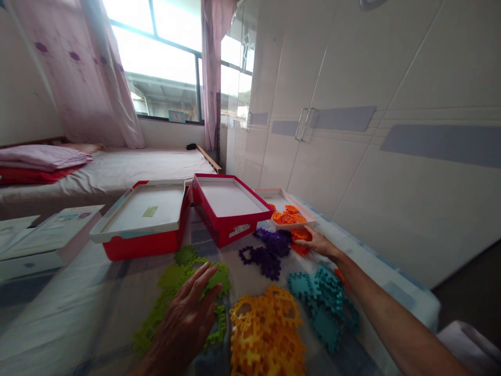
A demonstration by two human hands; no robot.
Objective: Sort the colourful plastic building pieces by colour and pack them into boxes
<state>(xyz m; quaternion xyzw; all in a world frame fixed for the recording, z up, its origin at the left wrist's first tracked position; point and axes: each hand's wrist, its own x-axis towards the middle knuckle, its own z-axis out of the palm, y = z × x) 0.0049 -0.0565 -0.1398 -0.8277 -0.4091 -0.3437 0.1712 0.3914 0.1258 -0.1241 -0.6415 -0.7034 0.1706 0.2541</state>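
Observation:
My right hand [321, 243] reaches forward and grips orange interlocking plastic pieces [300, 237] just in front of a shallow pale box lid [289, 226]. More orange pieces [288, 215] lie inside that lid. My left hand [191, 308] hovers over or rests on a spread of lime-green notched pieces [170, 277]; its fingers are extended and I see nothing held. Between my arms sits a heap of yellow pieces [268, 329]. Dark purple pieces [268, 253] lie left of my right hand, and teal pieces [323, 303] are beside my right forearm, which partly hides an orange one.
Two red boxes, one [144, 248] topped by a pale tray and one [225, 230] with a white top, stand at the back. White boxes [58, 245] are at the left. Behind are a bed [148, 162] and a white wardrobe [352, 172]. Patterned cloth [94, 313] covers the surface.

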